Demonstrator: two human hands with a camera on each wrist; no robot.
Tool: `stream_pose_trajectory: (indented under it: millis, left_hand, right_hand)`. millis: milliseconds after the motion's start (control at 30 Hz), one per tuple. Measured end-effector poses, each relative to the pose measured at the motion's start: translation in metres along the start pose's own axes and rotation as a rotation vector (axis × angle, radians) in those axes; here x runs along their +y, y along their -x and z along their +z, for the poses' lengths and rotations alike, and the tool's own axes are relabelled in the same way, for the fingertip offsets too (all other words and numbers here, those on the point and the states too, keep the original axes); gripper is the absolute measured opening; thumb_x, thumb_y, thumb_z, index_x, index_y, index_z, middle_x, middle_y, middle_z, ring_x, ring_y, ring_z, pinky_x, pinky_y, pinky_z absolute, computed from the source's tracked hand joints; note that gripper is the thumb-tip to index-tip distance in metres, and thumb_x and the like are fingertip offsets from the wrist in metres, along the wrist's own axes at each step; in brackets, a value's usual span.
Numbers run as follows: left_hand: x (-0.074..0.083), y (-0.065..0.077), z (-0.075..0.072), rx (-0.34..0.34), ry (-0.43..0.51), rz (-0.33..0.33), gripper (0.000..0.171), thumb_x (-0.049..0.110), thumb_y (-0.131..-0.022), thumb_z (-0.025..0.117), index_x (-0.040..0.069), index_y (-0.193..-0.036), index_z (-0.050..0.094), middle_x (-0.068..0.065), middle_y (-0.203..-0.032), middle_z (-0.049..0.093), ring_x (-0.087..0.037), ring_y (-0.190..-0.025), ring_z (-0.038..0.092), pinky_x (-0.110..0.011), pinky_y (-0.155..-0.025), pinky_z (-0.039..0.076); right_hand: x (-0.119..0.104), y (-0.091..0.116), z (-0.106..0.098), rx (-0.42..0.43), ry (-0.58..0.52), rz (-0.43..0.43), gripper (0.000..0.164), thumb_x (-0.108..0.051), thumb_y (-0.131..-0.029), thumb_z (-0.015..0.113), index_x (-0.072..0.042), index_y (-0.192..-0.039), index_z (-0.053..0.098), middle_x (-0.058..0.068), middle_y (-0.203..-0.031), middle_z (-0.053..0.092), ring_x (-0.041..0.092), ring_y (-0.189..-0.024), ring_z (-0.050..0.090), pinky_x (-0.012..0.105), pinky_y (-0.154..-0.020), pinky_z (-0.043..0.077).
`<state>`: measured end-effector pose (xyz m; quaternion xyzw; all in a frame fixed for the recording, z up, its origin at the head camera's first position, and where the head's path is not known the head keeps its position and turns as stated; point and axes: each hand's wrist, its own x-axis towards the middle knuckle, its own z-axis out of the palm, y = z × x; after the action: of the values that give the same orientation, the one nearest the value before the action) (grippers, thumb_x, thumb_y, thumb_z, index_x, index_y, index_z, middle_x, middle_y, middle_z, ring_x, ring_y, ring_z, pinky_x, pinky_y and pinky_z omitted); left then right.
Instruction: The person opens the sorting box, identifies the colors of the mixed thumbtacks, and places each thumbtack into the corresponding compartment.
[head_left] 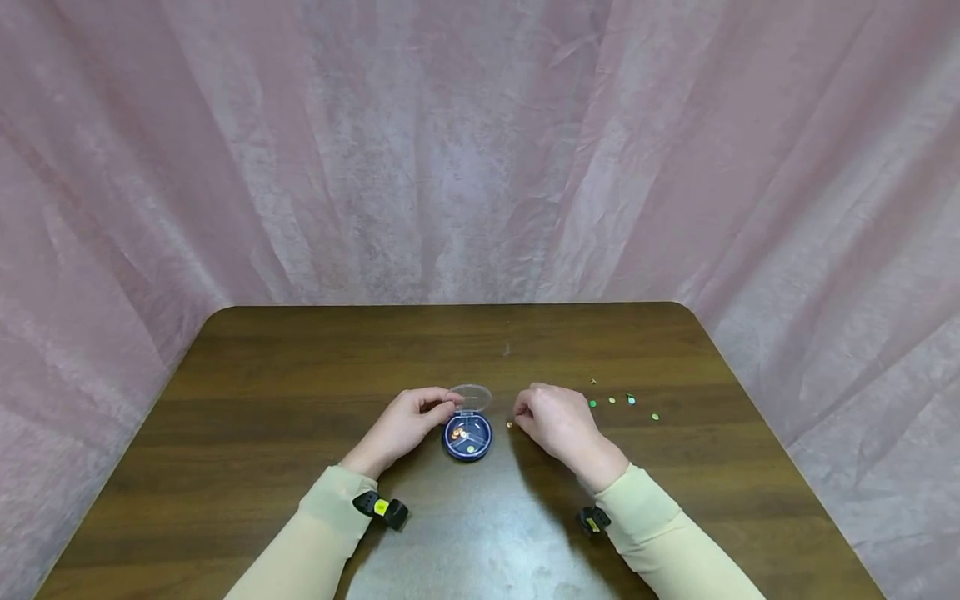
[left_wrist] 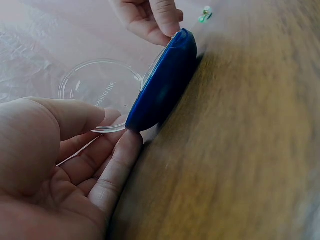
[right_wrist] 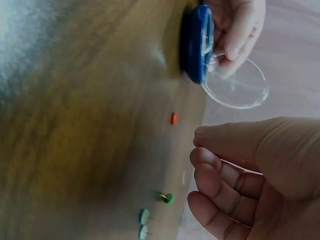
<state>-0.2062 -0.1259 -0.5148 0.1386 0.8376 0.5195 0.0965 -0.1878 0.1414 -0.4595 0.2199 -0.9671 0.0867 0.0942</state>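
A round blue case (head_left: 467, 457) with dividers lies on the table, its clear hinged lid (head_left: 476, 392) standing up. Orange thumbtacks (head_left: 457, 434) sit in one compartment and a pale green thumbtack (head_left: 470, 449) in another. My left hand (head_left: 408, 421) pinches the lid's edge between thumb and fingers, and one fingertip touches the blue rim in the left wrist view. Right of the case, a lone orange thumbtack (right_wrist: 174, 118) rests on the wood. Close beside it is my right hand (head_left: 558, 421), fingers loosely bent, thumb near the index fingertip, with nothing visible between them.
Several green and pale thumbtacks (head_left: 592, 403) are scattered on the wooden table (head_left: 315, 358) beyond my right hand. One more green thumbtack (head_left: 656, 417) lies farther right. A pink curtain (head_left: 450, 150) hangs behind the table's far edge.
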Motion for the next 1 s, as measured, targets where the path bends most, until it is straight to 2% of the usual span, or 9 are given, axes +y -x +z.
stream_pose_trajectory:
  millis: [200, 400, 833, 1000]
  left_hand:
    - [-0.001, -0.002, 0.001, -0.002, 0.025, 0.022, 0.023, 0.038, -0.098, 0.062, 0.029, -0.116, 0.074, 0.015, -0.118, 0.066, -0.009, -0.117, 0.058, -0.036, -0.101, 0.044]
    - [0.001, -0.001, 0.000, 0.004, 0.035, 0.016, 0.022, 0.038, -0.097, 0.063, 0.030, -0.115, 0.074, 0.014, -0.118, 0.067, -0.009, -0.117, 0.058, -0.037, -0.101, 0.043]
    - [0.000, -0.001, 0.000, -0.006, 0.037, 0.001, 0.024, 0.041, -0.098, 0.062, 0.029, -0.116, 0.074, 0.014, -0.118, 0.067, -0.010, -0.118, 0.059, -0.038, -0.102, 0.043]
    - [-0.002, -0.001, 0.001, -0.009, 0.022, 0.001, 0.026, 0.041, -0.098, 0.062, 0.029, -0.117, 0.073, 0.016, -0.117, 0.066, -0.008, -0.117, 0.058, -0.037, -0.102, 0.043]
  right_hand:
    - [-0.003, -0.001, 0.009, -0.029, -0.003, -0.004, 0.018, -0.026, -0.080, 0.077, -0.031, -0.071, 0.063, -0.018, -0.072, 0.051, 0.009, -0.066, 0.057, 0.033, -0.057, 0.045]
    - [-0.006, -0.002, 0.014, -0.005, 0.011, -0.022, 0.024, -0.020, -0.079, 0.074, -0.031, -0.066, 0.058, -0.017, -0.068, 0.048, 0.008, -0.061, 0.053, 0.032, -0.053, 0.043]
    - [-0.005, -0.002, 0.019, 0.027, 0.038, -0.023, 0.025, -0.015, -0.079, 0.071, -0.029, -0.064, 0.056, -0.015, -0.066, 0.048, 0.011, -0.058, 0.052, 0.033, -0.051, 0.043]
    - [-0.006, -0.002, 0.018, 0.019, 0.022, -0.009, 0.024, -0.017, -0.080, 0.071, -0.030, -0.065, 0.058, -0.016, -0.067, 0.049, 0.009, -0.059, 0.051, 0.031, -0.052, 0.042]
